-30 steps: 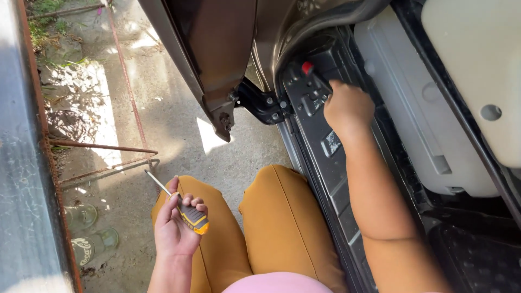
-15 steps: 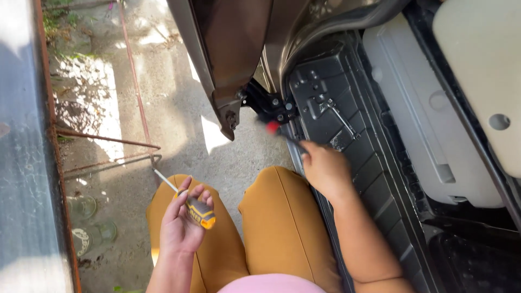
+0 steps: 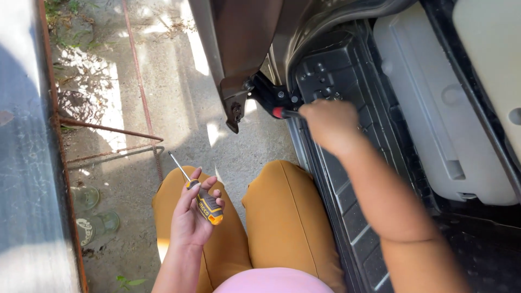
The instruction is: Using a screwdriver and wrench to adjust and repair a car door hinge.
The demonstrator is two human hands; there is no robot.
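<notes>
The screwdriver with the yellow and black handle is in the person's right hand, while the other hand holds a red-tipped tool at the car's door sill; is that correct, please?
Not quite: the head view shows the screwdriver in the left hand, not the right. The right hand holds the red-tipped tool at the car's door sill.

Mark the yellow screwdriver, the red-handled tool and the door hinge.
yellow screwdriver (image 3: 205, 203): head view, on its black-and-yellow handle in the left hand.
red-handled tool (image 3: 279, 112): head view, on its red end beside the right hand.
door hinge (image 3: 271, 95): head view, on the black bracket.
</notes>
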